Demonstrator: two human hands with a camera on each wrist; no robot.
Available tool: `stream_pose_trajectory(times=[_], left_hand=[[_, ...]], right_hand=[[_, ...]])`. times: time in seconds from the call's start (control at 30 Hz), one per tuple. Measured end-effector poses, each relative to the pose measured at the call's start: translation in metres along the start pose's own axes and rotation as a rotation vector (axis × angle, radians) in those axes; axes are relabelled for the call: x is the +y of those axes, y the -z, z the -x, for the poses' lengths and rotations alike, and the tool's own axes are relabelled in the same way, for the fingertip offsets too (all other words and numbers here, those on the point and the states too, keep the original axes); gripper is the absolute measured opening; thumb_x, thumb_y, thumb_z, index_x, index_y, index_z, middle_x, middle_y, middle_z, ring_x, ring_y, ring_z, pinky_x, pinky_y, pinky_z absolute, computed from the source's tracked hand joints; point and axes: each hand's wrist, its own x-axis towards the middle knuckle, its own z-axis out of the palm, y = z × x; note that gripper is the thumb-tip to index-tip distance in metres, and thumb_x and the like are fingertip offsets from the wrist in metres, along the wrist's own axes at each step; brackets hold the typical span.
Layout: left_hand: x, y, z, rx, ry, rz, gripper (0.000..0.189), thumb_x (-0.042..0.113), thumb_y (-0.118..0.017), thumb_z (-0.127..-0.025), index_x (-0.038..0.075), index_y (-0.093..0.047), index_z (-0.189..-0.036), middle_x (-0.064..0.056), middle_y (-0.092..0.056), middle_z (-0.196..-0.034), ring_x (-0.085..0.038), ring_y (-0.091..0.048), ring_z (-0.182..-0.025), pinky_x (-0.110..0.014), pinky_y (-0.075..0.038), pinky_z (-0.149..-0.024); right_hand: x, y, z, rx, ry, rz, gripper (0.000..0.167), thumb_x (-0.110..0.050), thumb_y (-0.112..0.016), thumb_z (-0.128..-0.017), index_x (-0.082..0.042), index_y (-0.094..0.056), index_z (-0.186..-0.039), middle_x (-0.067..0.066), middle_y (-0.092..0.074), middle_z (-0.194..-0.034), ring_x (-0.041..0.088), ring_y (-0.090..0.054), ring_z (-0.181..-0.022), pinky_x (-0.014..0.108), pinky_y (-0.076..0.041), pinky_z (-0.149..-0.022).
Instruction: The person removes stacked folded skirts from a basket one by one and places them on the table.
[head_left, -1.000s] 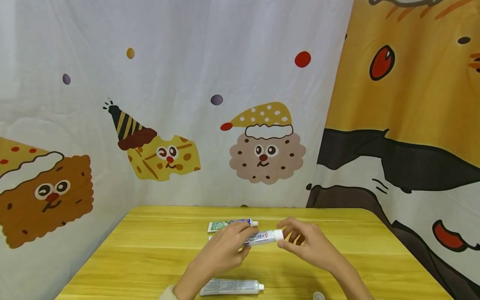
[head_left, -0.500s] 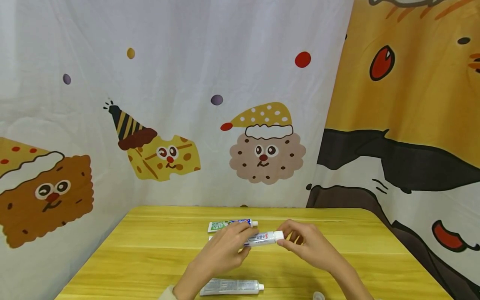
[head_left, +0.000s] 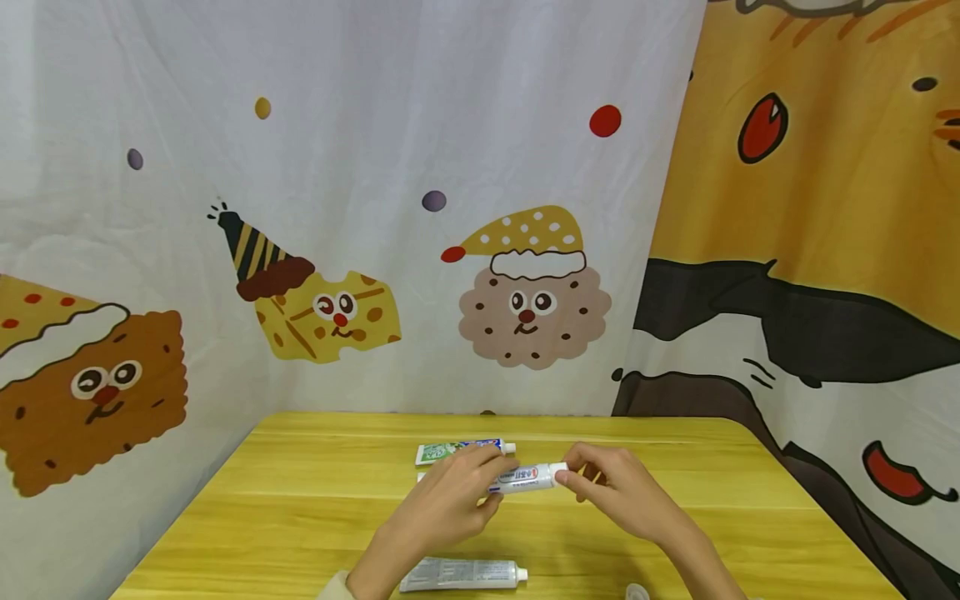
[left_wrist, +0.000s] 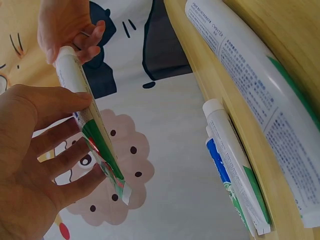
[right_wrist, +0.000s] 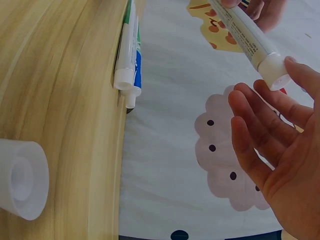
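Note:
My left hand (head_left: 453, 496) grips a white toothpaste tube (head_left: 525, 477) with a green tail end, held up over the table. Its white cap (right_wrist: 274, 72) points right. Thumb and forefinger of my right hand (head_left: 622, 490) pinch that cap, while the other fingers spread loosely beneath it in the right wrist view. The left wrist view shows the left thumb (left_wrist: 60, 102) over the tube, whose flat tail (left_wrist: 122, 192) hangs past the fingers. In the head view the left hand covers the tube's rear half.
A silvery-white toothpaste tube (head_left: 459, 574) lies near the front edge, with a loose white cap (head_left: 637, 592) to its right. Farther back lie a green and blue tube (head_left: 442, 452) and a white and green tube (left_wrist: 240, 165), side by side. A printed curtain (head_left: 360, 125) hangs behind the table.
My right hand has moved slightly onto the tube's cap, its thumb and forefinger now pinching the end. The left hand and the tube have barely moved.

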Motion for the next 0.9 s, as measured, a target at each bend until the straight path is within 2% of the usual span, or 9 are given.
stream_pose_trajectory(times=[0.23,0.43,0.53,0.7,0.9], left_hand=[[0.0014,-0.0011,-0.0021,0.01,-0.012,-0.006,0.037,0.017,-0.08,-0.091,0.019,-0.07,-0.127,0.005,-0.072,-0.123,-0.013,-0.068,-0.112,-0.029,-0.057,-0.098],[0.0015,-0.0009,-0.0027,0.003,-0.004,0.004,0.038,0.016,-0.079,-0.091,0.018,-0.07,-0.128,0.005,-0.072,-0.125,-0.014,-0.068,-0.114,-0.03,-0.057,-0.099],[0.0016,-0.0004,-0.0027,0.002,-0.001,0.004,0.039,0.016,-0.079,-0.091,0.019,-0.07,-0.128,0.005,-0.072,-0.127,-0.014,-0.068,-0.115,-0.031,-0.057,-0.1],[0.001,-0.0004,-0.002,0.009,-0.004,0.0,0.039,0.016,-0.079,-0.09,0.019,-0.07,-0.128,0.005,-0.072,-0.126,-0.014,-0.068,-0.116,-0.032,-0.057,-0.1],[-0.0001,-0.0011,-0.0006,0.009,-0.004,0.005,0.038,0.016,-0.08,-0.09,0.019,-0.07,-0.127,0.005,-0.072,-0.123,-0.013,-0.068,-0.113,-0.03,-0.057,-0.098]], right_hand=[[0.0031,-0.0012,0.0005,0.032,-0.01,0.014,0.022,-0.034,-0.061,-0.105,-0.02,-0.07,-0.091,-0.011,-0.066,-0.078,0.002,-0.061,-0.064,0.024,-0.05,-0.054],[0.0042,-0.0011,0.002,0.027,-0.056,-0.004,0.019,-0.038,-0.069,-0.099,-0.02,-0.071,-0.107,-0.007,-0.069,-0.085,0.004,-0.062,-0.065,0.025,-0.052,-0.056],[0.0055,-0.0014,0.0022,0.05,-0.009,-0.006,0.024,-0.034,-0.076,-0.095,-0.021,-0.069,-0.114,-0.007,-0.07,-0.089,0.004,-0.062,-0.064,0.025,-0.055,-0.058],[0.007,-0.0023,0.0017,0.083,0.111,-0.028,0.026,-0.019,-0.081,-0.091,-0.021,-0.069,-0.114,-0.007,-0.071,-0.09,0.001,-0.061,-0.063,0.025,-0.057,-0.058],[0.0053,-0.0035,0.0002,0.083,0.147,-0.028,0.021,-0.02,-0.08,-0.091,-0.022,-0.07,-0.11,-0.008,-0.07,-0.084,0.0,-0.059,-0.061,0.025,-0.056,-0.055]])
